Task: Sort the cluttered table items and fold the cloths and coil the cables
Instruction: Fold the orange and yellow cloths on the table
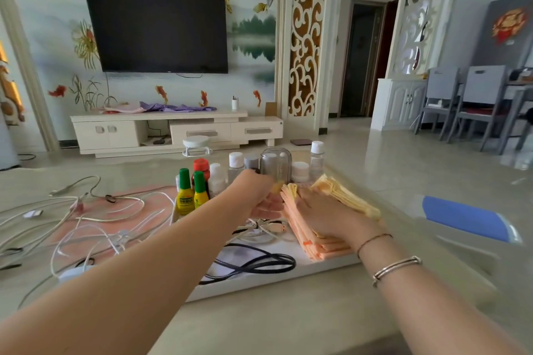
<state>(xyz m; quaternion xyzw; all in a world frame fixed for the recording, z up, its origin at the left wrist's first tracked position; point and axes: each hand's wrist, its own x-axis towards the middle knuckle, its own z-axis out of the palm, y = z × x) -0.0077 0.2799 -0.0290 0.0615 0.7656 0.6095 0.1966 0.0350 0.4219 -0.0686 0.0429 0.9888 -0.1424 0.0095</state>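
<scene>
A stack of folded orange and yellow cloths (320,245) lies at the right end of a white tray (259,282). My right hand (326,216) rests flat on top of the stack. My left hand (256,193) is at the stack's far left corner, fingers curled on a yellow cloth edge. A coiled black cable (259,264) and a white USB cable bundle (265,229) lie in the tray. Several loose white cables (86,219) sprawl over a pink mat (150,193) on the left.
Small bottles stand in a row at the tray's far end: two green-capped yellow ones (191,193), a red-capped one (201,166), white-capped ones (317,158) and a grey case (276,164). A blue object (467,217) lies on the glass table at right.
</scene>
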